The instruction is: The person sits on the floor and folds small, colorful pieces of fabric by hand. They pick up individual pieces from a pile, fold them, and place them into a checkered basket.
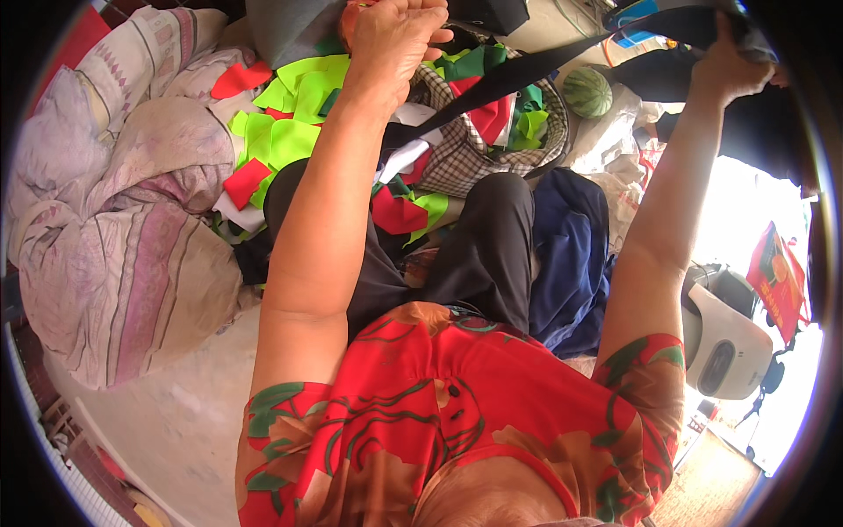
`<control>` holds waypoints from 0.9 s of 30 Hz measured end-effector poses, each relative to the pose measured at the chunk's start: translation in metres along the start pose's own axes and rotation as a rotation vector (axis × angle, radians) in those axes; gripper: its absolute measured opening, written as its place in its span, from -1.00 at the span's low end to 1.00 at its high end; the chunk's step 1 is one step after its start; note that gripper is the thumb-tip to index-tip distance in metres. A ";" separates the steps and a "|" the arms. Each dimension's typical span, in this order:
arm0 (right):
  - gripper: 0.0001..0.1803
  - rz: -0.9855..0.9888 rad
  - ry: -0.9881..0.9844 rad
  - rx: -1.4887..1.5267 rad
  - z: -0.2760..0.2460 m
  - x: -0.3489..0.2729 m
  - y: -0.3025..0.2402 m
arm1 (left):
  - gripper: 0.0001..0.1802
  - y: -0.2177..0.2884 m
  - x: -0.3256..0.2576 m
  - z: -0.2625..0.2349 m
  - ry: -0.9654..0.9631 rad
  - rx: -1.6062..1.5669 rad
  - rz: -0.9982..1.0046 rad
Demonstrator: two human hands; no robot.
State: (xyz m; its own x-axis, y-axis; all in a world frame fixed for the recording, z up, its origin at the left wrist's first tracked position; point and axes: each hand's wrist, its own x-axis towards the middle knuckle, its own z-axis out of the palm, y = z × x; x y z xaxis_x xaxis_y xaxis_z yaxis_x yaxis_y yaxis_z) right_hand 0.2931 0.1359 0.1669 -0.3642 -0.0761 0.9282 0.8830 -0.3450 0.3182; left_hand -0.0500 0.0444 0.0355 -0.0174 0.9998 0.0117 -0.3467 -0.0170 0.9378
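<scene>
Both my arms reach forward and up. My left hand [393, 39] is closed around one end of a long black fabric strip [518, 75], near the top middle. My right hand [733, 66] grips the strip's other end, bunched dark cloth, at the top right. The strip stretches taut between them above a checkered basket [461, 162] of red, green and white fabric scraps. I sit with dark trousers [487, 241] and a red floral top [448, 413].
Neon green and red cloth pieces [285, 123] lie heaped ahead on the left. A big pale bundle of bedding [123, 228] fills the left. A blue garment [566, 255] lies by my right leg, a watermelon [587, 91] beyond it, and a white machine [724, 338] at right.
</scene>
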 end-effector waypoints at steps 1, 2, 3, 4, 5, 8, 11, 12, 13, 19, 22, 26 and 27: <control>-0.59 0.424 -0.381 0.488 -0.021 -0.003 -0.022 | -0.80 0.003 -0.001 -0.003 0.020 0.006 0.011; -0.58 -0.169 -0.100 0.109 -0.011 -0.031 -0.018 | -0.80 0.006 -0.001 -0.001 0.011 -0.002 0.021; -0.26 0.410 -0.386 0.517 -0.019 -0.044 -0.030 | -0.81 0.007 0.000 -0.005 0.029 -0.001 0.030; -0.27 0.351 -0.461 0.503 -0.017 -0.079 -0.033 | -0.82 0.008 0.000 -0.003 0.033 -0.021 0.039; -0.30 0.526 -0.706 0.716 -0.030 -0.108 -0.045 | -0.82 0.009 0.001 -0.002 0.019 -0.030 0.033; -0.32 0.199 -1.259 0.781 -0.055 -0.218 -0.076 | -0.84 0.011 0.001 -0.004 0.029 -0.034 0.021; -0.40 -0.180 -1.926 0.833 -0.095 -0.267 -0.099 | -0.83 0.013 0.000 -0.009 0.048 -0.026 0.006; -0.41 -0.155 -1.891 0.779 -0.111 -0.263 -0.116 | -0.83 0.014 0.000 -0.012 0.063 -0.035 0.011; -0.43 -0.126 -1.857 0.715 -0.131 -0.250 -0.135 | -0.83 0.015 0.001 -0.012 0.068 -0.031 0.008; -0.21 -0.154 -1.598 1.260 -0.184 -0.230 -0.223 | -0.84 0.019 0.001 -0.012 0.068 -0.011 0.033; -0.28 -0.487 -1.911 0.979 -0.189 -0.253 -0.240 | -0.85 0.017 0.003 -0.012 0.056 -0.020 0.024; -0.58 -0.490 -1.967 1.149 -0.198 -0.235 -0.228 | -0.85 0.016 0.006 -0.016 0.039 -0.003 0.009; -0.64 -0.329 -1.951 1.203 -0.198 -0.221 -0.221 | -0.85 0.016 0.006 -0.016 0.032 -0.005 0.004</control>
State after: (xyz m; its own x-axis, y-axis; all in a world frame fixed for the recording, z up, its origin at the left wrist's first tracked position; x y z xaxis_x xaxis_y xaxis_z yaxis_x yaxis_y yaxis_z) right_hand 0.1196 0.0443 -0.1473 -0.5122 0.7701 -0.3802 0.8552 0.4164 -0.3087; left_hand -0.0710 0.0499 0.0449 -0.0484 0.9988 0.0043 -0.3511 -0.0210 0.9361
